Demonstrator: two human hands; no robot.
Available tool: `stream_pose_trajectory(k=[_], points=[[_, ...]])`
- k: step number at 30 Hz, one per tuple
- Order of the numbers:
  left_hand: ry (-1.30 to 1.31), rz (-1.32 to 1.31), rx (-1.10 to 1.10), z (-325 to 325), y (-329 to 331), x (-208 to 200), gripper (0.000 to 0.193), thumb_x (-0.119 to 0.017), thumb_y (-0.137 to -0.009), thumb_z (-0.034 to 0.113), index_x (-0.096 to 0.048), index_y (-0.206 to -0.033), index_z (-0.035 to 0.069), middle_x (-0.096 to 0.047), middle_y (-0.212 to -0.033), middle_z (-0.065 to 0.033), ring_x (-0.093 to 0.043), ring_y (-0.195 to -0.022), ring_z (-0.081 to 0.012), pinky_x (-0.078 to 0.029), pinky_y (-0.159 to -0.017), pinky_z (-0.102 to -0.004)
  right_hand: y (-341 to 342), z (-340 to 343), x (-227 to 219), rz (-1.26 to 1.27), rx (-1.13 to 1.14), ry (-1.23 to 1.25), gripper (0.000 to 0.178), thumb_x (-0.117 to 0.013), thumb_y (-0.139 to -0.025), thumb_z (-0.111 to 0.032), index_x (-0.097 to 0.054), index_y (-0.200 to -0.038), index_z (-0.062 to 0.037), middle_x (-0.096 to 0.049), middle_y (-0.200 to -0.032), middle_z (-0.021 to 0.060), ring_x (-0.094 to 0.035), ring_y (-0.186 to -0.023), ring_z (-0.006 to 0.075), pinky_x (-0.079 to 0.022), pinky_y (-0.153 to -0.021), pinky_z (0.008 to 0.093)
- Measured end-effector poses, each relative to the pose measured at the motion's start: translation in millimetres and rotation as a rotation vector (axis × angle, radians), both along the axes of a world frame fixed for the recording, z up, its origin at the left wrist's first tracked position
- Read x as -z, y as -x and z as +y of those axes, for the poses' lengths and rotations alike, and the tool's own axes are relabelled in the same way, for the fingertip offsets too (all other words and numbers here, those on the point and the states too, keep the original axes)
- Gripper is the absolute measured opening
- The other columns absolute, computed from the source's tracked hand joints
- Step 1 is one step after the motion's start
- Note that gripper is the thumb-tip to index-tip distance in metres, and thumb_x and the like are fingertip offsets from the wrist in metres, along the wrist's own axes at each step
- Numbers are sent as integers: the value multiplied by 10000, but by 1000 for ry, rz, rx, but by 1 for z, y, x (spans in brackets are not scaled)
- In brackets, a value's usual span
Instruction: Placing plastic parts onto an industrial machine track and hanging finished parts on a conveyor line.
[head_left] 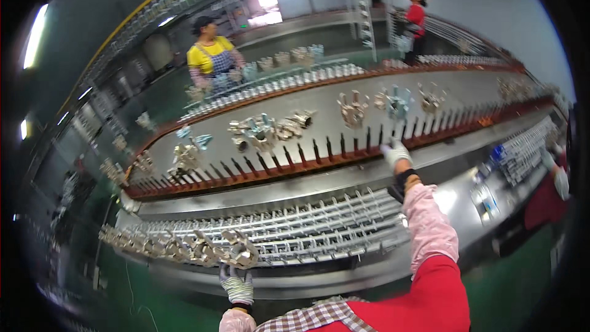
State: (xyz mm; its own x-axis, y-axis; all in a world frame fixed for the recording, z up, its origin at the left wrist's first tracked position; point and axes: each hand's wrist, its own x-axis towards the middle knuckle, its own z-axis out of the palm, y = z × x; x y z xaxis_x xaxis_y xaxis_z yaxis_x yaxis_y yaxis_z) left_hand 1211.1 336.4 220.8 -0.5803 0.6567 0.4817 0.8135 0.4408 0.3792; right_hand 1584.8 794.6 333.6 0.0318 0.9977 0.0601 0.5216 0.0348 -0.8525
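Metal parts (203, 250) are lined up leftward above the left hand (237, 284), upright pegs (368, 140) beside the right hand (396, 152), both grips unclear.

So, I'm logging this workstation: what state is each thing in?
Left hand: gloved, fingers at the nearest row casting; grip unclear
Right hand: gloved, arm outstretched, at the dark pegs; grip unclear
Dark pegs: upright
Silver rod racks: lying down
Row castings: lined up
Tabletop castings: loosely clustered
Ceiling tube light: lit
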Motion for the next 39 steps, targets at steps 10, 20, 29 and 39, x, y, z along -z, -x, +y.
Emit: stream_pose_trajectory(k=[10,20,29,39], points=[[516,289,-118,0,5,-21,701,-693,-654,397,-425,-1267,185,-353,-1346,-121,-254,-1271,-395,-211,-1020,-559,39,123,72,440,16,87,543,-611,-833,-284,-407,-1271,-35,-598,-1088,124,-611,-765,244,-464,-655,373],[776,147,71,8,47,-30,660,-632,-731,441,-408,-1302,198,-338,-1383,-109,-257,-1296,-357,-186,-1020,-578,106,85,-51,730,-154,76,344,-571,-850,-386,-621,-1054,-113,-667,-919,83,-593,-543,181,-455,-502,291],[703,232,-3,19,53,-34,464,-633,-730,354,-537,-1167,228,-489,-1234,-139,-361,-1227,-382,-269,-977,-566,141,-165,-59,557,-559,97,328,-614,-854,-323,-615,-1025,-43,-653,-769,45,-594,-576,129,-459,-522,261],[524,72,115,12,60,-22,291,-639,-736,308,-569,-1013,252,-533,-1097,-120,-497,-1044,-362,-328,-894,-580,170,-330,89,-1301,-535,-523,204,-453,-807,-108,-656,-783,-101,-638,-700,13,-603,-649,189,-410,-509,376]])
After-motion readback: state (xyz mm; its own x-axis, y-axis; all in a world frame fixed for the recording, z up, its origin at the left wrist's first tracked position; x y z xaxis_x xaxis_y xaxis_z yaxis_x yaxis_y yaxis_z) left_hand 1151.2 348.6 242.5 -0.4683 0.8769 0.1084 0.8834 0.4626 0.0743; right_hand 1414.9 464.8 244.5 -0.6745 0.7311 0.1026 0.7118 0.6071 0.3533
